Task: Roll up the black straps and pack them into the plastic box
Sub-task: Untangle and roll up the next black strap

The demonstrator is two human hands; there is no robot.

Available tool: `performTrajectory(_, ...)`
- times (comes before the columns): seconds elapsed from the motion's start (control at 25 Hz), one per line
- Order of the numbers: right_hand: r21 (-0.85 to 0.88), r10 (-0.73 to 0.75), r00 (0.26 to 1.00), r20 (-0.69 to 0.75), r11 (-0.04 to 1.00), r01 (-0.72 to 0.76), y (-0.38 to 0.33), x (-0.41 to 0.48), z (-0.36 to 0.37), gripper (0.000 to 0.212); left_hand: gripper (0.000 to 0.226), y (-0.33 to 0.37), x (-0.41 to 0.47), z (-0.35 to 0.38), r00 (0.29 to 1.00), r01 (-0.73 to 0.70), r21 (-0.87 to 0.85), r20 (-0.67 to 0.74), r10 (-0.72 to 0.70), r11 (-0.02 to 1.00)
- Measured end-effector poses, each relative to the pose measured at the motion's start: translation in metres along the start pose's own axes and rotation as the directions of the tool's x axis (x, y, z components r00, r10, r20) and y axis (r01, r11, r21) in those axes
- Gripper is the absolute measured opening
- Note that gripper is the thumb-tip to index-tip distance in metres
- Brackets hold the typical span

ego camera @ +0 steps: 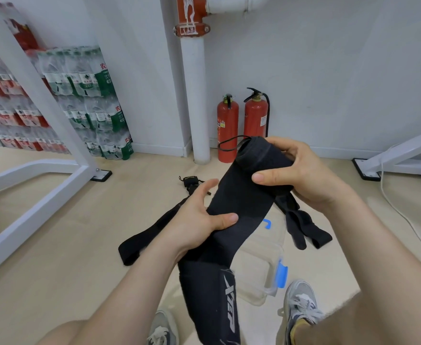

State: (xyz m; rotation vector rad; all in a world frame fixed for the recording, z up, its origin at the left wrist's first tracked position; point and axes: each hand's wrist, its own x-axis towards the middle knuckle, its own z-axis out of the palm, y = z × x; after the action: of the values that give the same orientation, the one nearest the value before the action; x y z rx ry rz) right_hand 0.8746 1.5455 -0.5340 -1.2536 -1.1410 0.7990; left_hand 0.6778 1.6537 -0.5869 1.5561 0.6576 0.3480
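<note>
A: Where's the strap?

B: In the air between both hands, above the plastic box (270,270). Wide black strap (241,197). Far end is wound into a short fat coil (256,155), and the tail hangs down between the legs, logo end lowest.

A: Grip?

B: Right hand (304,175) wraps the coil, fingers (279,146) curled over the top, thumb across the front. I'd say that stops the coil springing open. Left hand (194,217) has the flat part just below: thumb on top, fingers fairly straight along the far edge. Looks like a pinch, but the strap hides the underside, so not certain. Reads as tensioning, so the next turns wind tight.

A: Progress?

B: Early. Only a few turns on this one, most of its length unrolled. Box sits on the floor (55,257) beside the right shoe (301,305), clear with blue latches, partly hidden behind the strap. Loose straps (149,235) lie flat on the floor either side of it. A small bundle (190,181) sits further out.

A: Risks?

B: A thin elastic loop (229,145) sticks out of the coil end and could snag. A slack tail would make the roll cone out.
</note>
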Motion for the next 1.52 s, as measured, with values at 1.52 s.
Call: performTrajectory(1.52,-0.781,-0.418,0.860,-0.293,0.623,0.038,0.006,0.006,0.006,0.059,0.016,-0.050,-0.016,-0.018,0.860,0.288,0.816,0.009,-0.510,0.501)
